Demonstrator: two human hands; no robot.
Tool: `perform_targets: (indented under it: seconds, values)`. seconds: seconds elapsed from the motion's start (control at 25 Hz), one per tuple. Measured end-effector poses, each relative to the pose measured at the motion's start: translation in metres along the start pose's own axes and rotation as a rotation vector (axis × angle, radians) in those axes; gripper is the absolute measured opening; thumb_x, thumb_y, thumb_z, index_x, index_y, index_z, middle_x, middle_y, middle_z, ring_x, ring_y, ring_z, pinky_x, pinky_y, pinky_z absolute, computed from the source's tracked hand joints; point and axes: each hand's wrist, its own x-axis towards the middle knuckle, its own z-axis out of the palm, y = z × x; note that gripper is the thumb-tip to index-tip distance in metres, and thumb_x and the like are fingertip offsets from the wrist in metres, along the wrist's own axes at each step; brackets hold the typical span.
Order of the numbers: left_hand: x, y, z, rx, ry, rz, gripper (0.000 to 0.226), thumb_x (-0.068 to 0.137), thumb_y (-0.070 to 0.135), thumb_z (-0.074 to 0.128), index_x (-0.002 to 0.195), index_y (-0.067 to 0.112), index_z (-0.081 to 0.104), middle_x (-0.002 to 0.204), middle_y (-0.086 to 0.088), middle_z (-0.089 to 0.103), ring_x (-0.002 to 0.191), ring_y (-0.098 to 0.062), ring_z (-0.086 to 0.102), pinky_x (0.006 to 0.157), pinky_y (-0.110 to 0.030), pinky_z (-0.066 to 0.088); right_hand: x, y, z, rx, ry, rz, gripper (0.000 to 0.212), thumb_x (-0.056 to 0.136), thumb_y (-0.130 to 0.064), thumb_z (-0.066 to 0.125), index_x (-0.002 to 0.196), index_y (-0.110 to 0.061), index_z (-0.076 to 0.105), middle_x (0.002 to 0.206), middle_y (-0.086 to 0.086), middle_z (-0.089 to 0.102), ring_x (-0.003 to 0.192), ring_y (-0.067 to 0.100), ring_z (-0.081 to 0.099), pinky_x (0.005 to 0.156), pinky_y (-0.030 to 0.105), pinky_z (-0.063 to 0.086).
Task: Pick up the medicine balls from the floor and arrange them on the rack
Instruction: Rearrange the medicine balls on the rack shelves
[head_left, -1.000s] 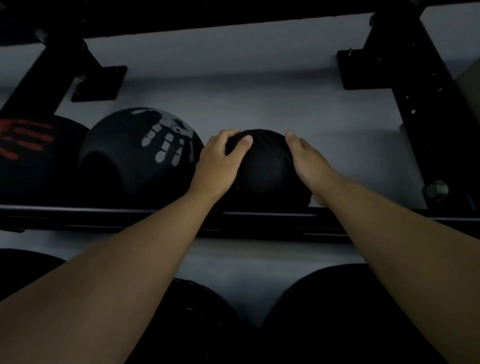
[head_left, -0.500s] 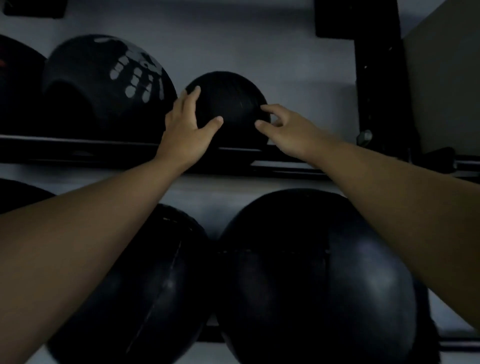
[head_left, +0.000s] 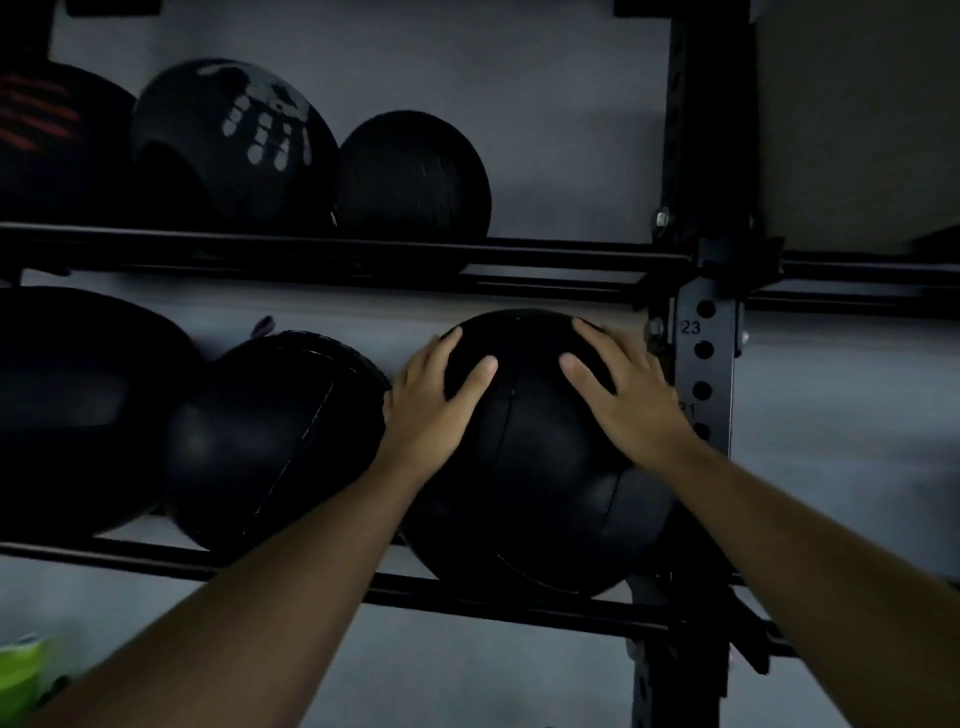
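A large black medicine ball (head_left: 535, 467) rests on the lower rails of the black rack (head_left: 545, 260), at the right end beside the upright. My left hand (head_left: 436, 410) lies on its upper left side and my right hand (head_left: 623, 400) on its upper right side, palms pressed to it with fingers spread. On the upper shelf a small black ball (head_left: 415, 176) sits free, next to a ball with a grey handprint (head_left: 234, 145) and a ball with red marks (head_left: 47, 145).
Two more big black balls (head_left: 275, 441) (head_left: 78, 405) fill the lower shelf to the left, the nearer one touching my left wrist. The perforated upright post (head_left: 706, 338) stands just right of my right hand. A bright green object (head_left: 21, 670) shows at the bottom left.
Both hands let go of the small ball on the upper shelf and dropped to the large ball on the lower shelf. My view tilted downward.
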Motion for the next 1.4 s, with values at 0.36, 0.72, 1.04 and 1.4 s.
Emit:
perform_targets:
  seconds: [0.36,0.72,1.04,1.4]
  values:
    - [-0.014,-0.009,0.016,-0.127,0.183,-0.159,0.1,0.063,0.092,0.048,0.153,0.051,0.037,0.17,0.009,0.028,0.158,-0.029,0.021,0.125,-0.065,0.014,-0.013,0.007,0.018,0.286,0.207,0.337,0.091,0.081,-0.091,0.037,0.162,-0.05,0.026,0.169,0.009,0.033,0.156,0.039,0.023,0.124,0.066,0.022]
    - [0.014,-0.046,-0.006,-0.333,0.069,-0.123,0.082,0.071,0.074,0.056,0.148,0.046,0.05,0.157,0.009,0.044,0.148,-0.02,0.042,0.123,-0.054,0.036,-0.01,-0.005,0.014,0.009,0.165,0.245,0.102,0.069,-0.1,0.035,0.156,-0.047,0.031,0.161,0.011,0.036,0.15,0.043,0.031,0.119,0.064,0.026]
    - [0.021,-0.049,0.01,-0.334,0.216,-0.096,0.085,0.072,0.088,0.05,0.146,0.046,0.054,0.154,0.01,0.05,0.146,-0.02,0.046,0.124,-0.055,0.033,-0.007,-0.015,0.034,-0.015,0.233,0.227,0.107,0.067,-0.101,0.03,0.16,-0.049,0.025,0.164,0.01,0.034,0.152,0.04,0.03,0.121,0.063,0.026]
    - [0.02,-0.052,-0.008,-0.281,0.055,-0.09,0.092,0.074,0.095,0.048,0.153,0.048,0.044,0.161,0.009,0.045,0.151,-0.018,0.041,0.124,-0.047,0.035,-0.018,-0.024,0.033,-0.065,0.239,0.2,0.106,0.073,-0.097,0.029,0.163,-0.041,0.027,0.164,0.017,0.033,0.151,0.046,0.03,0.12,0.066,0.023]
